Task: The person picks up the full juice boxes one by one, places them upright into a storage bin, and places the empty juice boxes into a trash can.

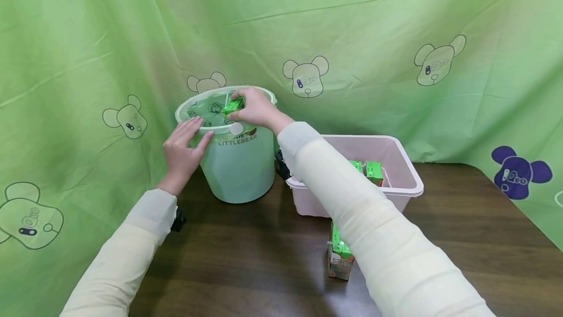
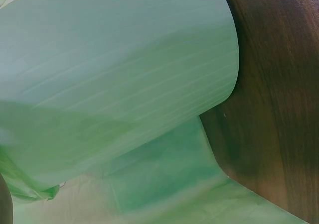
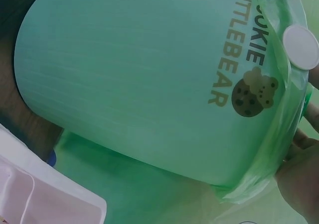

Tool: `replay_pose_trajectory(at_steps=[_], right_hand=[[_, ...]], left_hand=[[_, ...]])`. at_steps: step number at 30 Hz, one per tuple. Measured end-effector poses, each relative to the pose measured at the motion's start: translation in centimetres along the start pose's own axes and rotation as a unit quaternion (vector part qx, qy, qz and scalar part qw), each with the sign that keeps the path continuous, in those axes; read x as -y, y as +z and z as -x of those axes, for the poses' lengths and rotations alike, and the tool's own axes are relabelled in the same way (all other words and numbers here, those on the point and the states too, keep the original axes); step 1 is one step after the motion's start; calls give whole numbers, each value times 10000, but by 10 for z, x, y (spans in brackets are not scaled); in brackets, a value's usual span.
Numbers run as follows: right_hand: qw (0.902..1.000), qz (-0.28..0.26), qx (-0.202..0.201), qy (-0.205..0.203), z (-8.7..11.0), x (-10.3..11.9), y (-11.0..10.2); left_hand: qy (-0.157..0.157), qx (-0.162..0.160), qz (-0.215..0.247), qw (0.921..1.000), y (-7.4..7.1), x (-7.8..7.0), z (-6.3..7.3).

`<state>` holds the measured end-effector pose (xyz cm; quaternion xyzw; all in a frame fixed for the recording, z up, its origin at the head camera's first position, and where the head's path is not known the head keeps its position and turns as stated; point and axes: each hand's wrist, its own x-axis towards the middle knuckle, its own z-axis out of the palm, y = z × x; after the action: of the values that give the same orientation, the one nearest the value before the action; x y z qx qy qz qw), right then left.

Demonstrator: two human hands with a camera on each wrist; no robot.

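Note:
Over the mouth of a mint-green bucket (image 1: 239, 170), my right hand (image 1: 257, 108) pinches a small green-topped drink carton (image 1: 233, 106) between thumb and fingers. A thin translucent green liner bag (image 3: 271, 154) folds over the bucket's rim in the right wrist view. My left hand (image 1: 182, 151) rests on the near left part of the rim, thumb apart from the fairly straight fingers. In the left wrist view the bucket's side fills most of the picture, and that hand is nearly all outside it.
A pink plastic bin (image 1: 406, 173) stands right of the bucket, holding green-topped cartons (image 1: 374, 170) partly hidden by my right sleeve. Another drink carton (image 1: 339, 258) stands on the dark wooden table (image 1: 246, 258) in front of it. A green patterned curtain (image 1: 352, 24) hangs behind.

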<state>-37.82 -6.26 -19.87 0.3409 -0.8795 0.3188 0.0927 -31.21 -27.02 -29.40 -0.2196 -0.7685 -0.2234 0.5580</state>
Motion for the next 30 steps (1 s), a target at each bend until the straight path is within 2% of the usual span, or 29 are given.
replay_pose_trajectory(at_steps=[11,22,30], right_hand=[[10000,3,52,-5,4,3,-3],[9999,-103,29,-21,12,1,-10],[9993,-230,-62,-271,22,-4,-18]], left_hand=[[-22,-196,91,9998,1,2,0],[-55,-97,34,9999,-3,2,-1],[-81,-59,33,9999,-5,5,-1]])
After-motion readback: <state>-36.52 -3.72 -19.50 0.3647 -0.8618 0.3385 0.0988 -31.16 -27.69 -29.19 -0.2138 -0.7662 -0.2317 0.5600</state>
